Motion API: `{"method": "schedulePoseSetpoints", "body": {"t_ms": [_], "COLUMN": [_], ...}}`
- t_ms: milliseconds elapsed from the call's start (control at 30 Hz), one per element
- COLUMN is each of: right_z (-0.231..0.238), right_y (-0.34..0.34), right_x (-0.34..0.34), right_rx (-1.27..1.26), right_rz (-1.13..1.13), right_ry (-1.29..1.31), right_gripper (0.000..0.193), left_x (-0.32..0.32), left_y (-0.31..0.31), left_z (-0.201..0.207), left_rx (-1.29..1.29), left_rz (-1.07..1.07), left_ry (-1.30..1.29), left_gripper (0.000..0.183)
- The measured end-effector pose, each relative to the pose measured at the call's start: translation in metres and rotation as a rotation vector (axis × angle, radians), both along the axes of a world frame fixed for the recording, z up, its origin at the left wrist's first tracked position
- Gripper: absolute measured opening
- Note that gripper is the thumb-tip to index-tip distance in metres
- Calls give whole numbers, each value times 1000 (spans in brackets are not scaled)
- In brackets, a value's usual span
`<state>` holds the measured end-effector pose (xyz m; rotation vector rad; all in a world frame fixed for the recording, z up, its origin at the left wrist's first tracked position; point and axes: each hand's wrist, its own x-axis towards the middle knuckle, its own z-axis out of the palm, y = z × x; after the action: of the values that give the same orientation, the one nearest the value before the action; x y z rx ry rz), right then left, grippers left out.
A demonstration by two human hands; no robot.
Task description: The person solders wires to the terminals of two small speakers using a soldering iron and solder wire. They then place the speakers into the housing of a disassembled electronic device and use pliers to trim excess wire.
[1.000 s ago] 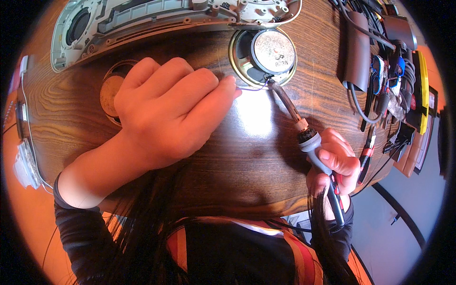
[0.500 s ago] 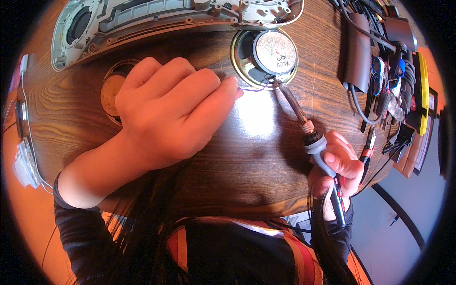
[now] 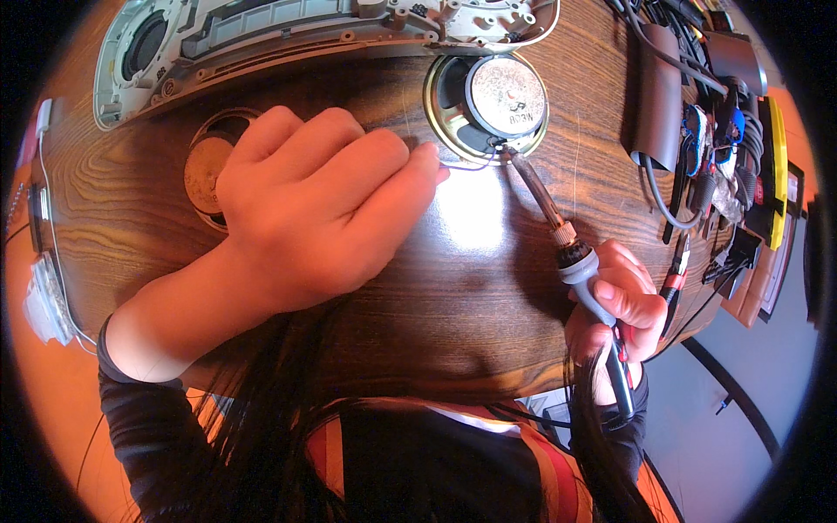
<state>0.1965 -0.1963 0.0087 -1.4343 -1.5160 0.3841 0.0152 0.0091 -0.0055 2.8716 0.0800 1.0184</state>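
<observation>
Wrapped round the grey handle of a soldering iron (image 3: pixel 545 205), the right hand (image 3: pixel 626 301) has its thumb along the near side; the other fingers are mostly hidden behind the handle, and dark hair (image 3: pixel 593 418) falls across the wrist. The left hand (image 3: pixel 305 200) is curled, knuckles up, pinching a thin wire (image 3: pixel 475 168) at the fingertips, though its own bulk hides the wire's held end. That wire runs to the lower rim of a round speaker (image 3: pixel 510 94) lying magnet up on the wooden table (image 3: pixel 436 305). The iron's tip is at this rim; whether it touches metal is too small to tell. A second speaker (image 3: pixel 205 170) is partly covered by the left hand. Beyond, a pale casing (image 3: pixel 305 35) is cut off by the upper edge.
</observation>
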Motion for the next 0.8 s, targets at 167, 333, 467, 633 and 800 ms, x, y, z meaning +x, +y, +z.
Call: {"method": "schedulePoseSetpoints", "body": {"t_ms": [167, 333, 467, 633, 800], "right_z": [0, 0, 1, -1, 0], "right_y": [0, -2, -7, -11, -14], "right_x": [0, 0, 1, 3, 3], "right_rx": [3, -24, -20, -26, -37], "right_rz": [0, 6, -21, -21, -36], "right_ry": [-1, -11, 3, -2, 49], "right_gripper": [43, 44, 45, 46, 45], "left_x": [-1, 0, 0, 1, 2], "left_y": [0, 2, 4, 5, 5], "left_z": [-1, -2, -2, -4, -3], "left_rx": [8, 15, 13, 27, 18], "left_rz": [-6, -14, -14, -16, -14], "left_ry": [1, -10, -3, -25, -2], "left_gripper": [28, 30, 31, 32, 32]}}
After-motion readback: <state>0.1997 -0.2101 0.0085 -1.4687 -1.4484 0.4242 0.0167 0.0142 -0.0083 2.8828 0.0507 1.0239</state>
